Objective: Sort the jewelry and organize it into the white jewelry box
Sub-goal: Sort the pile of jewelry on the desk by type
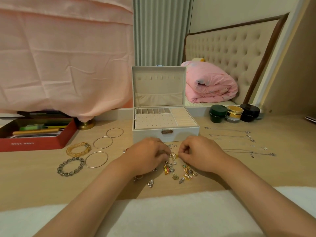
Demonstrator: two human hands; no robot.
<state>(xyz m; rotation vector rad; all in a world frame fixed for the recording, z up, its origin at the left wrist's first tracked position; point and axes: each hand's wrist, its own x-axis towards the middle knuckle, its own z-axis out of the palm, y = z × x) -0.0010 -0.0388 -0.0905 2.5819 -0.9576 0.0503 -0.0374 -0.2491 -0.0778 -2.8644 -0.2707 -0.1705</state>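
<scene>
While the jewelry box (148,135) stands open, left hand (147,155) and right hand (200,153) pinch loose jewelry (174,163).

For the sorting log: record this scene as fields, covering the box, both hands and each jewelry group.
box: white jewelry box, open, lid upright, no jewelry visible in the top tray
left hand: fingers curled at the pile; grip unclear
right hand: fingers curled at the pile; grip unclear
pile: mixed small pieces on the table, in front of the box
bangles: three, left of the box
bead bracelets: amber bracelet, grey bracelet, left of the bangles
necklaces: laid out right of the box
</scene>
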